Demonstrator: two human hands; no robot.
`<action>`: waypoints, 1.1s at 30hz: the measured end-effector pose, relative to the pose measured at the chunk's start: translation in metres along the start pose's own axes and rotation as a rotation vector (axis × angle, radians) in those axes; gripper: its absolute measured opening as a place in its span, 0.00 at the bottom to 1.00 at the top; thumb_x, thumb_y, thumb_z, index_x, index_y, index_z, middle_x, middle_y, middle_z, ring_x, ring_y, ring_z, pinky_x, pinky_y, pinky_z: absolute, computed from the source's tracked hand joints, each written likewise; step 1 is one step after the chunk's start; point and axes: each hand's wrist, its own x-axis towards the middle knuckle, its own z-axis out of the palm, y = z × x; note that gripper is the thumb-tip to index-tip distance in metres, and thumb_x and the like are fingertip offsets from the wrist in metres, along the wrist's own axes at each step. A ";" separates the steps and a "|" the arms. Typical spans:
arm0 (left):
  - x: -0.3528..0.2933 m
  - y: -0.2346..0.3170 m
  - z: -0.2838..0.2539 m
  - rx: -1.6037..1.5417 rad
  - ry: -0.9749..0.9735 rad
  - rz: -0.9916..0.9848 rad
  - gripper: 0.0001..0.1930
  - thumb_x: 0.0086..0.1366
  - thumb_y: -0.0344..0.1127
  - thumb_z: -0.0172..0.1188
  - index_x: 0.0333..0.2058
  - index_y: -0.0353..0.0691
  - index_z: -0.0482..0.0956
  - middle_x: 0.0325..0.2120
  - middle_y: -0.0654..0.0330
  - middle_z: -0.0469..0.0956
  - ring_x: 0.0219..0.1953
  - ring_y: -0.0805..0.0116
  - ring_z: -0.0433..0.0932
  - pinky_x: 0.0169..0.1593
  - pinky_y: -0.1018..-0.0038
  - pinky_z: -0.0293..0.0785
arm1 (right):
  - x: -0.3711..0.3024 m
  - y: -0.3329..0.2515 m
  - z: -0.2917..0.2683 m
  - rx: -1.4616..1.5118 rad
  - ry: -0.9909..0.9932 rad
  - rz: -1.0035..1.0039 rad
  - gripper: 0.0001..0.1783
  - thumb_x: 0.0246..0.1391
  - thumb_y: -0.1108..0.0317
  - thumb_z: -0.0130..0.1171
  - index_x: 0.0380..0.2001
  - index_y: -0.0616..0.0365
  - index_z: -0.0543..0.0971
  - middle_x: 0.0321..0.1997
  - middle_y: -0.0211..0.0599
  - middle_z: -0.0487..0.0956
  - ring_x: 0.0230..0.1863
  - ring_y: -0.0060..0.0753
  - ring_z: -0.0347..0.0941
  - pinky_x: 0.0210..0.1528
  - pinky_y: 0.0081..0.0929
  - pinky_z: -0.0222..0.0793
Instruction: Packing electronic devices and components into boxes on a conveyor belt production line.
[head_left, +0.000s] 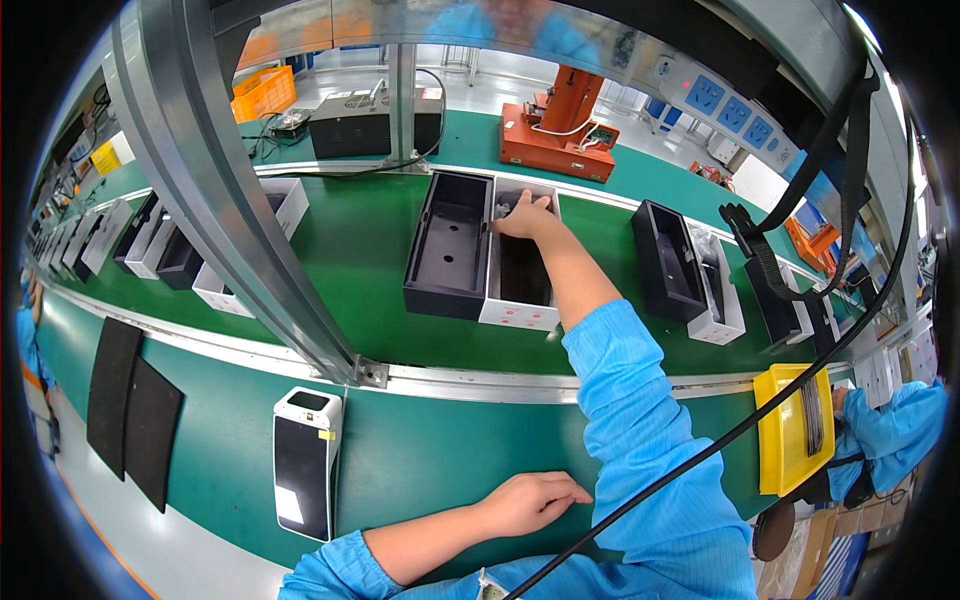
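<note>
**Reaching into the box on the belt**

Near edge: left hand (535,500) lay flat on the green bench, fingers loose, holding nothing, w/ a white device (306,462) beside it. Farther out, right hand (523,215) was inside the white box (520,268), next to the black tray (449,245); grip hidden, can't tell. Looked like mid-packing; next move prob. needs a careful seat.

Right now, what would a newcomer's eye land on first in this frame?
First, the right hand, stretched far over the green conveyor belt into the far end of an open white box that sits beside its black lid. Next, the slanted metal post cutting across the left. Nearer, the left hand rests on the bench, right of a white-and-black handheld device.
</note>
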 end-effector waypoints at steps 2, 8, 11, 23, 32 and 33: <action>0.000 0.002 -0.001 -0.004 -0.008 -0.011 0.12 0.64 0.26 0.53 0.44 0.41 0.81 0.39 0.59 0.79 0.40 0.58 0.79 0.43 0.67 0.76 | -0.001 -0.001 0.000 0.007 0.001 0.000 0.69 0.41 0.32 0.63 0.72 0.57 0.37 0.74 0.67 0.31 0.74 0.64 0.46 0.72 0.44 0.49; 0.000 0.004 -0.003 0.007 -0.015 -0.022 0.12 0.64 0.27 0.53 0.44 0.41 0.81 0.39 0.59 0.79 0.40 0.58 0.80 0.42 0.67 0.76 | -0.008 -0.012 -0.001 -0.001 -0.008 0.003 0.69 0.42 0.31 0.62 0.72 0.57 0.36 0.74 0.67 0.30 0.74 0.63 0.46 0.72 0.44 0.49; -0.001 0.003 -0.002 0.011 -0.011 -0.013 0.11 0.64 0.27 0.53 0.44 0.41 0.81 0.39 0.59 0.80 0.39 0.58 0.80 0.42 0.67 0.76 | -0.009 -0.015 -0.001 -0.006 -0.011 -0.009 0.69 0.42 0.32 0.62 0.72 0.57 0.36 0.74 0.67 0.30 0.73 0.63 0.47 0.72 0.43 0.50; -0.001 0.000 0.000 0.052 0.010 0.030 0.09 0.65 0.28 0.53 0.42 0.39 0.80 0.38 0.59 0.80 0.39 0.56 0.80 0.41 0.67 0.77 | -0.005 -0.025 0.005 -0.002 0.009 -0.011 0.68 0.42 0.32 0.61 0.72 0.57 0.37 0.74 0.68 0.31 0.73 0.64 0.49 0.71 0.42 0.51; -0.002 -0.003 0.004 0.031 0.070 0.059 0.08 0.65 0.28 0.53 0.41 0.38 0.79 0.37 0.57 0.79 0.38 0.55 0.80 0.40 0.66 0.76 | -0.002 -0.036 0.010 -0.003 0.026 -0.027 0.68 0.42 0.32 0.61 0.72 0.58 0.37 0.74 0.68 0.32 0.72 0.63 0.51 0.70 0.43 0.53; -0.002 -0.001 0.003 0.026 0.073 0.050 0.08 0.65 0.28 0.54 0.40 0.37 0.79 0.37 0.57 0.79 0.38 0.55 0.80 0.40 0.66 0.76 | -0.003 -0.039 0.011 -0.003 0.024 -0.031 0.68 0.42 0.32 0.61 0.72 0.58 0.37 0.74 0.68 0.32 0.72 0.63 0.51 0.70 0.43 0.53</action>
